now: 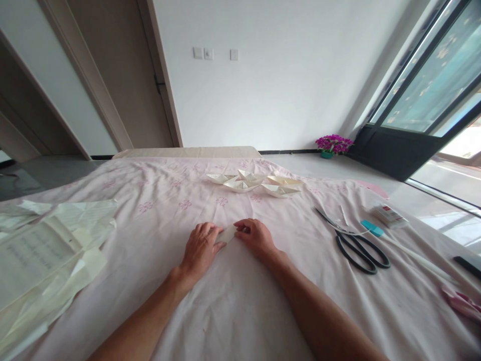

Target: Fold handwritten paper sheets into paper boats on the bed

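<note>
A small piece of folded off-white paper point(226, 234) lies on the cloth between my two hands. My left hand point(201, 244) holds its left side, the thumb on the near edge and the fingers bent over the far part. On the other side my right hand point(257, 235) pinches the paper's right end between thumb and curled fingers. Part of the paper is hidden under the fingers. Several folded paper boats point(242, 186) stand grouped on the cloth beyond my hands.
Loose sheets of paper point(33, 250) are piled at the left. To the right lie black-handled scissors point(361, 250), a blue-and-white strip-like thing point(372, 228) and a small white pack point(389, 215). A pink-patterned cloth point(161, 225) covers the surface in wrinkles. Purple flowers point(333, 144) stand by the wall.
</note>
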Demonstrator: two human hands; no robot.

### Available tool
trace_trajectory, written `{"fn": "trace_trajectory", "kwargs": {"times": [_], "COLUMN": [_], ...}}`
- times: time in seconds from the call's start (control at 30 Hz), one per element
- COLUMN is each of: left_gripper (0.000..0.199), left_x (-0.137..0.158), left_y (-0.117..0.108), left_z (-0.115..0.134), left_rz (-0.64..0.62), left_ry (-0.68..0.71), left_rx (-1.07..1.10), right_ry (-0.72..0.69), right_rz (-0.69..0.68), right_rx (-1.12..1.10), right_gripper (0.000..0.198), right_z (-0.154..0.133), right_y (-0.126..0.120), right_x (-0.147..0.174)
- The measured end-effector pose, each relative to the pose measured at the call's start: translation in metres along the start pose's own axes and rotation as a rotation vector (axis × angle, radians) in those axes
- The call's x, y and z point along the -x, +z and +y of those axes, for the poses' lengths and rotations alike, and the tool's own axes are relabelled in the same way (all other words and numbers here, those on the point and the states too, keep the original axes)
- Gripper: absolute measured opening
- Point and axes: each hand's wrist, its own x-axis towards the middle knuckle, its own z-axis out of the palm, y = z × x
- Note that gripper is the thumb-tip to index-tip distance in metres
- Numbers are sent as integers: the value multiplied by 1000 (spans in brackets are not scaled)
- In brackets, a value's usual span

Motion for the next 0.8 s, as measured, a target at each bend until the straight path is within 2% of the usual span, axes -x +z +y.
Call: {"fn": "trace_trajectory", "kwargs": {"times": [0.33, 0.5, 0.63, 0.8], "left_gripper": [35, 40, 23, 18], "left_x": [0, 2, 5, 9], "left_y": [8, 3, 3, 5], "left_z": [-2, 5, 9, 11], "left_rz": [36, 77, 3, -20], "left_ry": [41, 77, 110, 140], "left_rx": [140, 106, 84, 77], "right_ry": [96, -24, -141, -114], "right_rz": [-46, -31, -50, -88], "right_rx": [-96, -99, -128, -277], "right_gripper": [17, 16, 29, 32], "right_z": [-2, -1, 3, 4], "right_y": [-4, -8, -7, -11], "right_x": [-1, 0, 1, -1]}}
